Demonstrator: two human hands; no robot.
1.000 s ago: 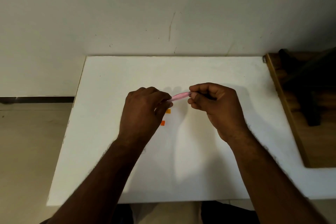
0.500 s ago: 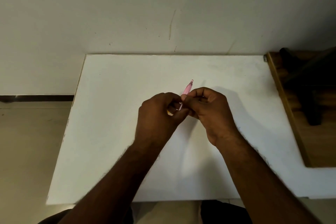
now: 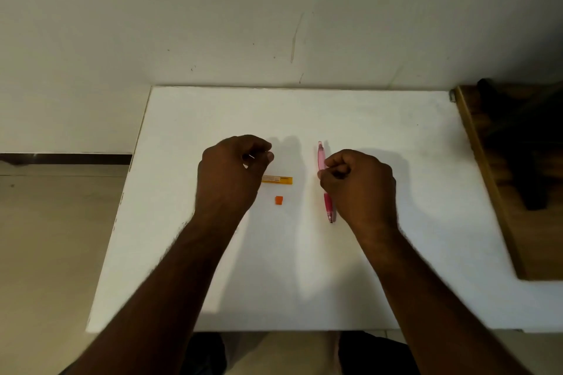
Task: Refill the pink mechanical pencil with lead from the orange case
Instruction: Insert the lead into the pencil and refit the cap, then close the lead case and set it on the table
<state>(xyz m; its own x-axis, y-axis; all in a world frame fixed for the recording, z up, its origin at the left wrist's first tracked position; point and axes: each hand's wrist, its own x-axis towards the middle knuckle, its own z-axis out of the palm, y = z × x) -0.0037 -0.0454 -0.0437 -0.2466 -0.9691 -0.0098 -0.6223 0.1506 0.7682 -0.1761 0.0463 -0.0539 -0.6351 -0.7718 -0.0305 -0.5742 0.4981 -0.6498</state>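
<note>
The pink mechanical pencil (image 3: pixel 320 156) points away from me just right of the table's middle, its tip (image 3: pixel 331 218) nearest me. My right hand (image 3: pixel 359 186) is curled over its middle, thumb and fingers closed on the barrel. The orange lead case (image 3: pixel 281 180) lies flat on the white table (image 3: pixel 380 268), its left end hidden under my left hand (image 3: pixel 231 176). Below it lies the small orange cap (image 3: pixel 278 200). My left hand hovers with thumb and forefinger pinched together; a tiny pale glint shows between them, too small to identify.
A wooden board (image 3: pixel 499 192) with dark objects on it borders the table's right side. The wall stands right behind the table's far edge. Tiled floor (image 3: pixel 54 253) lies to the left.
My hands were joined on the pencil at the table's middle; they have moved apart. The pencil went right with my right hand, and the orange case and cap are uncovered.
</note>
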